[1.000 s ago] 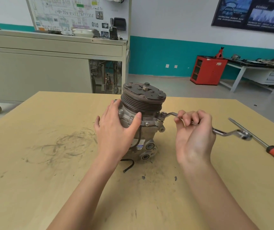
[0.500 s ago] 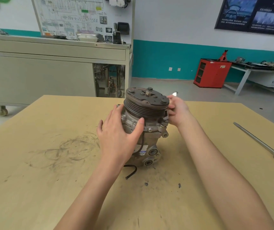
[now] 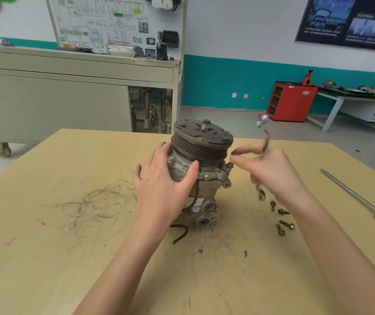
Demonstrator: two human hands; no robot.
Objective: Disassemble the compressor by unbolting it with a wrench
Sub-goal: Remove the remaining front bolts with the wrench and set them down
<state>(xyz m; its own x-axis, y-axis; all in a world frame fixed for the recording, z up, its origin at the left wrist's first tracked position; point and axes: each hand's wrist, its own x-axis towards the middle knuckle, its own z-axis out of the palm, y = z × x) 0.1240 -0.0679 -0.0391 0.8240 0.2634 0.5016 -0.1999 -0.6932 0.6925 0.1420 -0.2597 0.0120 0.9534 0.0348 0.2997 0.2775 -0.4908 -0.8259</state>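
Wide tan table (image 3: 45, 246) out front, its top scuffed with dark looping smears (image 3: 91, 201) on the left. Behind it stands a grey wheeled cabinet (image 3: 57, 98) with a wiring-diagram board (image 3: 102, 19) above, and a teal band (image 3: 227, 83) runs along the white wall. Far right there is a red cabinet (image 3: 292, 102), a cluttered workbench (image 3: 352, 96) and a dark poster (image 3: 352, 19) up high.

On the table's right side lies a long screwdriver (image 3: 363, 201) with an orange handle, well apart from the action. Four loose bolts (image 3: 283, 218) lie scattered just under the right forearm.

Centre stage is the compressor (image 3: 200, 173), standing on end, grooved pulley (image 3: 202, 138) on top and a black wire (image 3: 179, 233) curling out at its base. The left hand (image 3: 166, 189) is cupped round the housing below the pulley – thumb across the front, fingers round the far side, little finger splayed free.

The right hand (image 3: 272, 171) hovers just right of the compressor, apart from it, clutching the wrench (image 3: 265, 142) mid-shank – the tool stands nearly upright, blurred, one end above the knuckles and the other below the palm. The index finger and thumb reach toward the pulley.
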